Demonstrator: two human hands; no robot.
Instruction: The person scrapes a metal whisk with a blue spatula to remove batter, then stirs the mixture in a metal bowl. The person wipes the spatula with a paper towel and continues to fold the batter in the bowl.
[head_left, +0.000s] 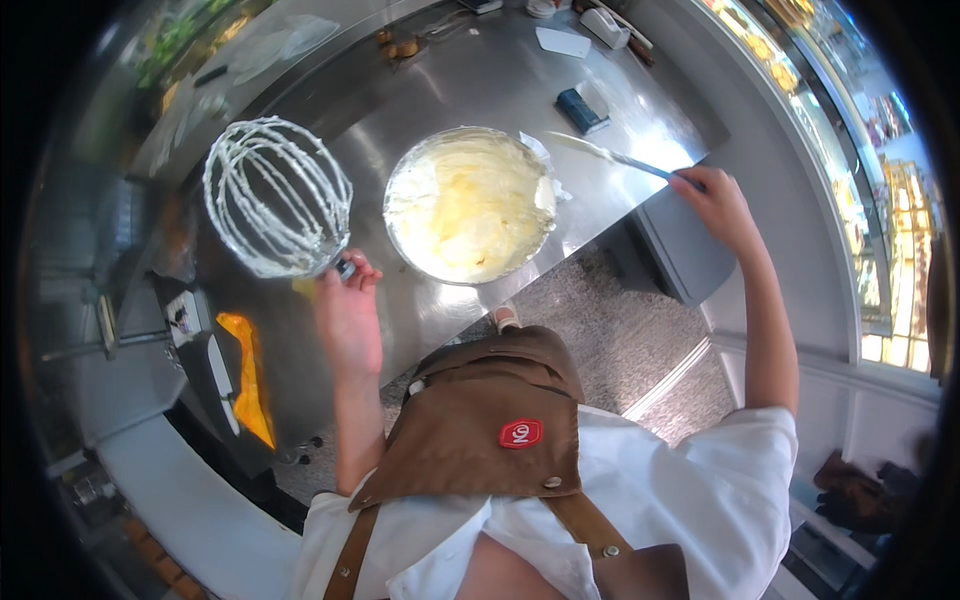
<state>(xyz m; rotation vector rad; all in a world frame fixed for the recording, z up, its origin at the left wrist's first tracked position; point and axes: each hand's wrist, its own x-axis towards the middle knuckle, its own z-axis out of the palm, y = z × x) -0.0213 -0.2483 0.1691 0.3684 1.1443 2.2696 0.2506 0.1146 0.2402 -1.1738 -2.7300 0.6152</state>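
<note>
My left hand grips the hub of a large balloon whisk attachment. Its wires are coated in white cream and point away from me, left of the bowl. A round metal mixing bowl stands on the steel table, with pale yellow and white cream spread over its inside. Out to the right, my right hand holds a spatula by its dark handle. The spatula's pale, cream-smeared blade points left, past the bowl's upper right rim, and does not touch the cream.
The stainless steel table bears a blue box and a white scraper farther back. At left lie an orange piping bag and a white-bladed knife. A grey bin stands on the floor beneath my right hand.
</note>
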